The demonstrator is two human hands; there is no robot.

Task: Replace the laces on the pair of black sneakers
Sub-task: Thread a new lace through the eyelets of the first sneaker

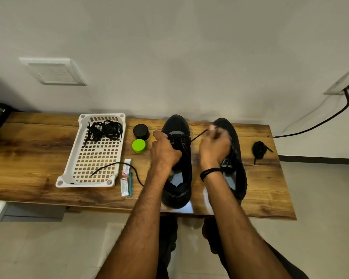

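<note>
A wooden table (38,141) against a pale wall serves as the workbench, and the job looks mid-way on one shoe of the pair. Two black sneakers stand side by side, toes to the wall. The first sneaker (177,123) sits centre, beside the pots, and the second sneaker (240,178) is just to its right.

A white basket (69,172) lies well to the left and holds a bundle of laces (105,129) at its far end. Whether these are fresh or discarded cannot be told.

The left hand (165,150) grips the first sneaker's upper near the eyelets, fingers curled. The right hand (215,147) is blurred. Its fingers appear pinched on a lace (198,135) drawn taut from that shoe's front eyelets, which suggests threading or pulling there.

The second sneaker's lacing is largely hidden behind the right wrist. A coiled lace (259,150) rests apart at the table's right end, and a loose lace (117,165) trails from the basket. A black pot (141,131) and a green pot (138,146) stand between basket and shoe.
</note>
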